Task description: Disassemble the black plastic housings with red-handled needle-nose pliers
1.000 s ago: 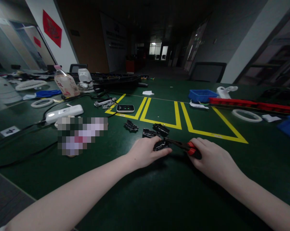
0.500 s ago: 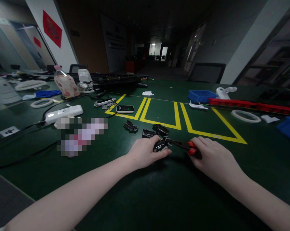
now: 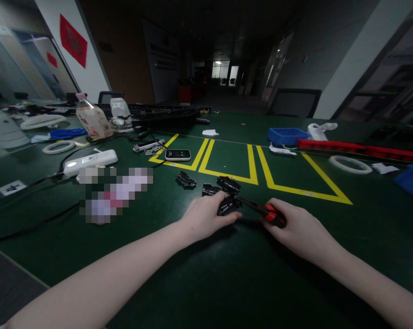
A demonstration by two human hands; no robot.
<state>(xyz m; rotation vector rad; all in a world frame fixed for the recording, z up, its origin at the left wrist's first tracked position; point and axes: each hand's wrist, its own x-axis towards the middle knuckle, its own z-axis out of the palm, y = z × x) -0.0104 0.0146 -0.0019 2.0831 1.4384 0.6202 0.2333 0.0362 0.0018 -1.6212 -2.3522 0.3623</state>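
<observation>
My left hand (image 3: 204, 214) grips a black plastic part (image 3: 228, 205) between thumb and fingers, low over the green table (image 3: 193, 283). In my right hand (image 3: 295, 226) are pliers (image 3: 273, 214) with red and black handles; their tips point left and meet the upper edge of that part. Just behind my left fingers lie two more black parts, one on the left (image 3: 210, 189) and one on the right (image 3: 229, 183). Another black part (image 3: 186, 179) sits apart, farther left.
Yellow tape outlines (image 3: 229, 176) mark the table beyond the parts. A small white-edged device (image 3: 178, 155), a power strip (image 3: 90, 163) and a bottle (image 3: 94, 119) stand to the left. At the right are a blue tray (image 3: 288, 136), a red strip (image 3: 364, 151) and a tape roll (image 3: 350, 165).
The plier handles have tilted and dropped slightly, and my right fingers have shifted around them. The part in my left hand has turned a little, with my left hand nearly still.
</observation>
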